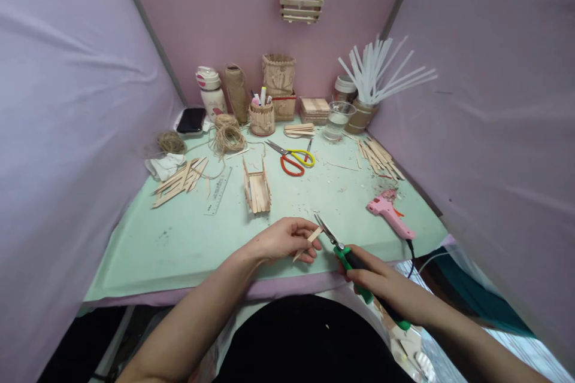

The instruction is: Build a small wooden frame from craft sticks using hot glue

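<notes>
Near the front edge of the table, my left hand [294,240] pinches a short popsicle stick [313,236] between thumb and fingers. My right hand [371,272] is wrapped round the green and black handles of a pair of pruning snips [341,248]. The narrow metal blades of the snips meet the stick's upper end. Beyond my left hand stands a small popsicle-stick frame [257,190] with raised sides. Scissors [293,157] with red and yellow handles lie spread behind it, beside a red pen [308,149].
Right: a pink glue gun [390,215] with its cord, loose sticks [380,158]. Left: a clear ruler [218,191], cut sticks [179,181], twine [227,134], a phone [191,121]. Back: a water cup [336,122], glue sticks [371,72] in a holder, a pen cup [262,119], a bottle [211,96].
</notes>
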`<state>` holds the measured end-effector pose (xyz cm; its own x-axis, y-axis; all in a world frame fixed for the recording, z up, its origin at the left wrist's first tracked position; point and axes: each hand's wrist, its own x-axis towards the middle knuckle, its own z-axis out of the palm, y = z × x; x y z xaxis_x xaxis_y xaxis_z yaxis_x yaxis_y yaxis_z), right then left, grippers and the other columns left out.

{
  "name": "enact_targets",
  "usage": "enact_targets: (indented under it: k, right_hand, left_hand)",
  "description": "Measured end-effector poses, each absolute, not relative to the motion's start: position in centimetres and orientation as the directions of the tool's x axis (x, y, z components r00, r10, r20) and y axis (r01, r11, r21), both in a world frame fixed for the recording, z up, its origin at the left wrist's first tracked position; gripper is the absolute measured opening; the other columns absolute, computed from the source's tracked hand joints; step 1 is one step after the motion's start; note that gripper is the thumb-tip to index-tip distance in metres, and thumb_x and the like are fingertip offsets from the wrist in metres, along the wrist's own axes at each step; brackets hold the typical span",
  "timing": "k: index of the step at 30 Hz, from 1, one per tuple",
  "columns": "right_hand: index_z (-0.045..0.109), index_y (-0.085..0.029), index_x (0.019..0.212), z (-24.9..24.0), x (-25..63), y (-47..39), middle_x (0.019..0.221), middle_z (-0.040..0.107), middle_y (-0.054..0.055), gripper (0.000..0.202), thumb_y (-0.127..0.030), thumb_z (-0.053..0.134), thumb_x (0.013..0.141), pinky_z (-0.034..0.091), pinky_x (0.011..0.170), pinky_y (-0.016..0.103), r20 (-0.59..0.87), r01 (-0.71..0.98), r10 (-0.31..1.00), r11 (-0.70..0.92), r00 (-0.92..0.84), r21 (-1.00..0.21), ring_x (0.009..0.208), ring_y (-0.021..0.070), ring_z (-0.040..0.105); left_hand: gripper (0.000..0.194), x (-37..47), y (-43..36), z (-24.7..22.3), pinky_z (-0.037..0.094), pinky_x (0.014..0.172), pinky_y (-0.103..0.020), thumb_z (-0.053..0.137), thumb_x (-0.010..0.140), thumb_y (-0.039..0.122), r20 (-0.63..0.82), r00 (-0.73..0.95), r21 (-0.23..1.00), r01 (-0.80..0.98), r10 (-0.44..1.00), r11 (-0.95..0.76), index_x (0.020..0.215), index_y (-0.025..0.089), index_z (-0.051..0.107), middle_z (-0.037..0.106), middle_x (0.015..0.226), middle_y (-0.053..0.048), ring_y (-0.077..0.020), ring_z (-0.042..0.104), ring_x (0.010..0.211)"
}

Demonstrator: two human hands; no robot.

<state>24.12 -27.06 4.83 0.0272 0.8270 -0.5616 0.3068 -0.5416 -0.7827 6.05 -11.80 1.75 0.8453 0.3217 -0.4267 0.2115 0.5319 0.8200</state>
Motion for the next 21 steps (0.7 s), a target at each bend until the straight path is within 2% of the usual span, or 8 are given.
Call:
enact_targets:
  k: [10,15,21]
  right_hand:
    - [0.05,-0.022,0.101,3.9,24.3,-27.9,0.081,0.048,-0.002,0.02,-0.037,0.046,0.087,0.041,0.07,0.029,-0.621,0.256,0.779,-0.586,-0.084,-0.769,0.074,0.014,0.048]
    - [0.047,-0.022,0.091,3.9,23.6,-28.7,0.075,0.048,-0.003,0.02,-0.04,0.046,0.086,0.039,0.065,0.028,-0.626,0.21,0.775,-0.601,-0.081,-0.771,0.07,0.014,0.047]
    - [0.053,-0.021,0.091,4.4,23.4,-28.7,0.072,0.051,-0.002,0.023,-0.042,0.051,0.081,0.041,0.066,0.028,-0.627,0.143,0.776,-0.614,-0.067,-0.776,0.069,0.0148,0.048]
  left_hand:
    - [0.033,6.2,-11.9,1.3,0.056,0.068,-0.031,0.077,0.063,0.017,-0.46,0.856,0.788,0.273,0.234,0.552,0.094,0.014,0.067,0.068,0.077,-0.004,-0.0134,0.067,0.063]
    - [0.031,6.3,-12.0,1.2,0.055,0.068,-0.031,0.077,0.064,0.02,-0.46,0.87,0.79,0.309,0.179,0.529,0.093,0.014,0.068,0.069,0.077,-0.004,-0.0136,0.067,0.063]
    - [0.033,6.3,-12.0,1.3,0.054,0.07,-0.031,0.078,0.064,0.021,-0.47,0.865,0.792,0.326,0.174,0.517,0.096,0.015,0.07,0.068,0.075,-0.003,-0.0129,0.066,0.062]
